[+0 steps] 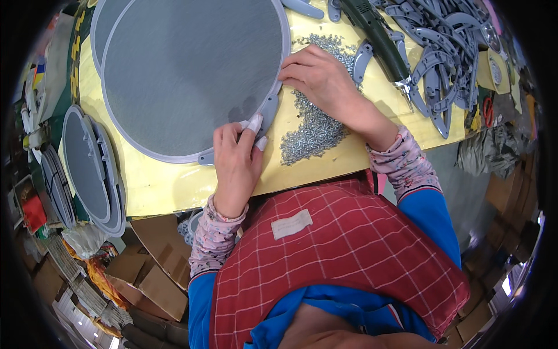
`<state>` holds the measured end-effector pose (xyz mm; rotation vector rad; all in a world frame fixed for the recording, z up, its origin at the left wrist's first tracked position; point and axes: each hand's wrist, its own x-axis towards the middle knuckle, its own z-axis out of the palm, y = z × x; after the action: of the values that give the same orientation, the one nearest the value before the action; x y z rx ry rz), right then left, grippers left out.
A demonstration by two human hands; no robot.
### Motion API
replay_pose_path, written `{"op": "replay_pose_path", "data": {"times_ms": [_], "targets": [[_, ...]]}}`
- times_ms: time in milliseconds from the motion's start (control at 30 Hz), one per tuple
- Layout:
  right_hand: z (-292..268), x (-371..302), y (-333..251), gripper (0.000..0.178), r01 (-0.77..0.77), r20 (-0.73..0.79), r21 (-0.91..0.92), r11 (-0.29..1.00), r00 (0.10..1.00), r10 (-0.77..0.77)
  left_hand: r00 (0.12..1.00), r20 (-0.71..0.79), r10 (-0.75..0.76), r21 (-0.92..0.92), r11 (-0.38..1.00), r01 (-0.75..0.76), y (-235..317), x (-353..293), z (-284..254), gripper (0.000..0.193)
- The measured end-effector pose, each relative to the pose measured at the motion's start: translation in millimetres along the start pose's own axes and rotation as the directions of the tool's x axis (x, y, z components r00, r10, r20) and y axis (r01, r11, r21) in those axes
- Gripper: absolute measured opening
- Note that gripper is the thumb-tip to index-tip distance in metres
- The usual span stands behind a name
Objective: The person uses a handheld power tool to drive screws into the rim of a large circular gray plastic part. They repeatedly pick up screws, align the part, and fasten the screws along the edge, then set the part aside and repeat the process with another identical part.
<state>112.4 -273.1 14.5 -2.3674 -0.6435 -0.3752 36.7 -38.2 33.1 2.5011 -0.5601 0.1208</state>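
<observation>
Round grey panel (pixel 192 70), left hand (pixel 235 166) + right hand (pixel 328 84) at its edge, grip unclear tbh, cardboard box (pixel 165 288) below, bare surface (pixel 168 185) nearside

At upper left, the disc (pixel 192 70) is grey on a yellow tabletop (pixel 168 192); upper centre, silvery screws (pixel 317 136); lower centre, a red apron (pixel 337 250) with white checks, blue shirt (pixel 430 221).

The table (pixel 168 186) has a yellow top. On its left half, a big grey disc (pixel 192 75) overlaps a second disc (pixel 107 17). Loose screws (pixel 314 138) spread right of these, reaching toward the near edge. Grey brackets (pixel 440 56) heap near the right edge, a dark green driver (pixel 378 43) slanting beside them. Smaller discs (pixel 87 168) stand at the left edge, perhaps resting on it.
</observation>
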Motion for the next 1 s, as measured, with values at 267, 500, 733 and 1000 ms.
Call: {"op": "replay_pose_path", "data": {"times_ms": [267, 500, 733, 1000], "targets": [[-71, -11, 34, 0.037, -0.179, -0.405, -0.399, 0.899, 0.914, 0.002, 0.991, -0.082, 0.104, 0.065, 0.993, -0.099, -8, -10, 15, 0.045], [-99, -58, 57, 0.074, -0.555, -0.236, -0.293, 0.779, 0.831, 0.504, 0.986, -0.087, 0.141, 0.113, 0.985, -0.131, -9, -6, 17, 0.049], [-129, -65, 6, 0.096, -0.071, -0.441, 0.607, 0.792, 0.798, 0.410, 0.993, -0.080, 0.087, 0.089, 0.993, -0.079, 1, -15, 21, 0.050], [-105, -66, 3, 0.096, 0.033, -0.264, 0.832, 0.554, 0.901, 0.343, 0.987, -0.091, 0.135, 0.098, 0.987, -0.126, 16, -10, 31, 0.044]]}}
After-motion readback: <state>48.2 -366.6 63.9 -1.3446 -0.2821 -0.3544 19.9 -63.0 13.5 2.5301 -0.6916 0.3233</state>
